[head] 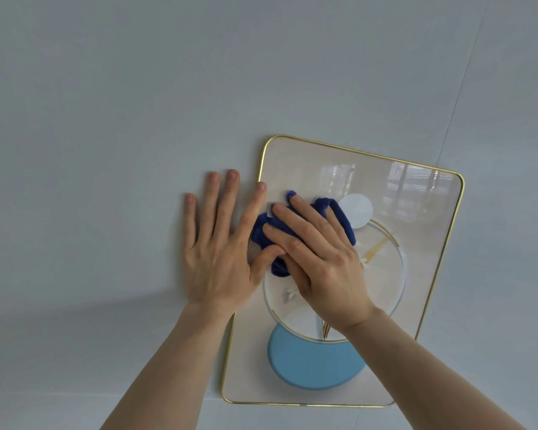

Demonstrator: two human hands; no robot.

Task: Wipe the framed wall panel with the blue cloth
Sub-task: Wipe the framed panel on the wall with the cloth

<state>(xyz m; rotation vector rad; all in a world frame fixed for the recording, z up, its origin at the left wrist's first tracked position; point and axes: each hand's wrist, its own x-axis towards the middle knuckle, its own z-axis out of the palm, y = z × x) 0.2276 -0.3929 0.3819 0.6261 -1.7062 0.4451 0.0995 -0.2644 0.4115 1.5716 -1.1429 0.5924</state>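
Note:
A framed wall panel with a thin gold rim hangs on the pale wall; its glossy face shows circles in white and light blue and gold lines. My right hand presses a bunched dark blue cloth flat against the panel's upper left area, fingers spread over it. My left hand lies flat with fingers apart, mostly on the wall just left of the panel, its forefinger and thumb reaching over the gold rim and touching the cloth's edge.
The pale grey-blue wall fills the view around the panel. A thin seam runs diagonally down the wall at the upper right. Window reflections show in the panel's top right.

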